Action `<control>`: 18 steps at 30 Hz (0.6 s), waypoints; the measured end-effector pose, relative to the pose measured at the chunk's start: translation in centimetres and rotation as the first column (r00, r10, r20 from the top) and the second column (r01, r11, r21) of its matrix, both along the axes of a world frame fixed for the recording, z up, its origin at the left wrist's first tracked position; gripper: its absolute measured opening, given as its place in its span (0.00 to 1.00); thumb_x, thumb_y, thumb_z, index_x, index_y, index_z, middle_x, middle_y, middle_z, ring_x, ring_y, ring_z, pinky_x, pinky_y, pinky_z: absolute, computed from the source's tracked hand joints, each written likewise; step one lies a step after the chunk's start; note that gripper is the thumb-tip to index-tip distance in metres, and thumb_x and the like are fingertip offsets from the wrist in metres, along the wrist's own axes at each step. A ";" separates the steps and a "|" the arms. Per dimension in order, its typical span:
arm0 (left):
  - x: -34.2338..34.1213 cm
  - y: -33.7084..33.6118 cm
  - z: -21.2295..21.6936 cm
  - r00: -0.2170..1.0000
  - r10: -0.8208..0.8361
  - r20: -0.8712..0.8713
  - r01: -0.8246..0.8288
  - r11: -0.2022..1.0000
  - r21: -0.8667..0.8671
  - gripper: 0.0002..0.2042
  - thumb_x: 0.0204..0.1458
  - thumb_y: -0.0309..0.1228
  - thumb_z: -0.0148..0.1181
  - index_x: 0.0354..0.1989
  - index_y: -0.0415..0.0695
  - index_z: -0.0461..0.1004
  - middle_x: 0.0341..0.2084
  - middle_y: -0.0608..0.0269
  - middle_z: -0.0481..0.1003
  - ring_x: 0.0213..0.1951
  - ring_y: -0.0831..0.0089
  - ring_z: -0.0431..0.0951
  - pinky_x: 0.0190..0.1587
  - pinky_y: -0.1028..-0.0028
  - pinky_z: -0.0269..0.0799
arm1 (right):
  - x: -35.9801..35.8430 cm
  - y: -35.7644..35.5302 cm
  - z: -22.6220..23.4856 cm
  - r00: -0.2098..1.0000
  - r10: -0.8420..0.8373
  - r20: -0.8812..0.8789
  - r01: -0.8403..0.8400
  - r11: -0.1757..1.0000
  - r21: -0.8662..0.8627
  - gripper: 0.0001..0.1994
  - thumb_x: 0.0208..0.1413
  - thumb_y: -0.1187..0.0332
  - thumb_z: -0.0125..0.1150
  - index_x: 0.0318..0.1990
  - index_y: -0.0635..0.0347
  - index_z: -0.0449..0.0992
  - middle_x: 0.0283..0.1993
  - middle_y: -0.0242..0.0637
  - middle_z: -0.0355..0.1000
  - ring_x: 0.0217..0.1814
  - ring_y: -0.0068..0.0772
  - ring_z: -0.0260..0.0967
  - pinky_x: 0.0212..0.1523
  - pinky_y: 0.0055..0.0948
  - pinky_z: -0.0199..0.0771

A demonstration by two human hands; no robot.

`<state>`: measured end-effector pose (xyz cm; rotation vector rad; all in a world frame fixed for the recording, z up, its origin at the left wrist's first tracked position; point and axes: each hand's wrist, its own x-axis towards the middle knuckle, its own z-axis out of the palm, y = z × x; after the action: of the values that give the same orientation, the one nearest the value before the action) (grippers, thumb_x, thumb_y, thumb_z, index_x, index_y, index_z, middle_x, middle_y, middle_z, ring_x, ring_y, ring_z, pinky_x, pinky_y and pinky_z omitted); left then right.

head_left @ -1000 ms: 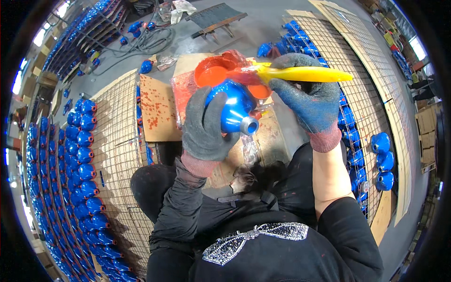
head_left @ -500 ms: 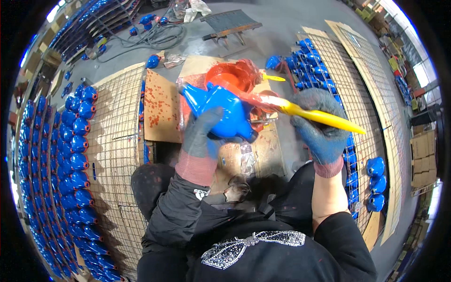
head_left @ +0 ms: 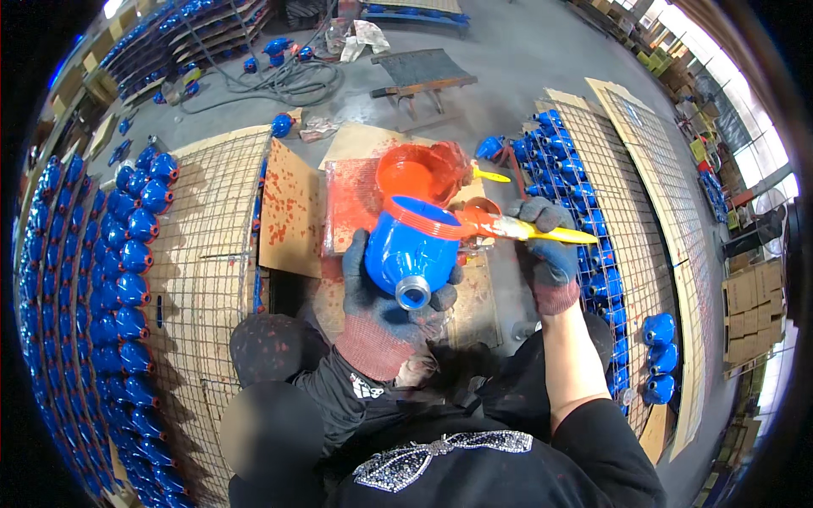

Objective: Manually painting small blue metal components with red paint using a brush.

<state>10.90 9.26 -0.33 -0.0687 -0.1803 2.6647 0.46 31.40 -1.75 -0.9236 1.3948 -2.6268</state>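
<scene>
blue enamel-like gloss covers the rounded, bell-shaped vessel (head_left: 402, 254), held up in front of the person's body, just nearer than the red-smeared, round paint pot (head_left: 419, 176). the grey-gloved left hand (head_left: 378, 309) is the nearer one: its fingers are clamped around the vessel from below and the left, thumb up the left side, fingertips showing at the lower right. the vessel's long axis runs away from the person, with the silver threaded neck (head_left: 413, 293) facing back and down, and the wide red-banded rim (head_left: 428, 221) pointing away and up, toward the pot.

off to the right and apart from the vessel, the blue-grey-gloved right hand (head_left: 552, 259) has its fingers closed on the flat paintbrush with a yellow plastic handle (head_left: 508, 226). the brush lies almost level, roughly square across the vessel's axis, its handle end out to the right and its red-coated head pointing left at the rim. head and rim meet at the rim's right side and seem to touch; where bristle ends and painted edge begins is hard to tell. a small, round, red-coated cup (head_left: 483, 206) sits just beyond the brush head.
</scene>
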 end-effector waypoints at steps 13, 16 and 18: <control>0.2 1.2 -2.5 0.361 -0.468 -0.806 -0.828 -0.559 -0.046 0.41 0.32 0.31 0.75 0.60 0.47 0.61 0.58 0.44 0.61 0.59 0.46 0.64 0.59 0.53 0.65 | 1.6 0.8 3.3 0.948 -0.317 0.006 0.275 0.833 0.479 0.16 0.47 0.76 0.67 0.46 0.66 0.75 0.40 0.37 0.76 0.43 0.25 0.74 0.46 0.23 0.74; 0.1 1.0 -2.9 0.275 -0.680 -0.680 -0.843 -0.510 0.169 0.38 0.31 0.27 0.72 0.58 0.46 0.64 0.55 0.42 0.62 0.55 0.42 0.67 0.55 0.50 0.67 | 2.7 0.8 4.2 0.933 -0.359 0.003 0.291 0.761 0.580 0.15 0.48 0.75 0.67 0.45 0.66 0.76 0.40 0.37 0.76 0.41 0.25 0.74 0.45 0.24 0.75; -0.1 1.0 -3.2 0.278 -0.699 -0.658 -0.847 -0.502 0.175 0.38 0.31 0.27 0.71 0.58 0.46 0.64 0.55 0.42 0.62 0.55 0.42 0.66 0.55 0.50 0.67 | 3.3 0.7 4.6 0.947 -0.320 -0.037 0.282 0.767 0.576 0.14 0.49 0.74 0.67 0.44 0.66 0.76 0.38 0.37 0.77 0.39 0.25 0.75 0.44 0.24 0.75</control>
<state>10.84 10.25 -3.50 -0.8192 -2.2968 -0.6576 3.75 32.07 2.86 -0.5603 2.2951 -2.1269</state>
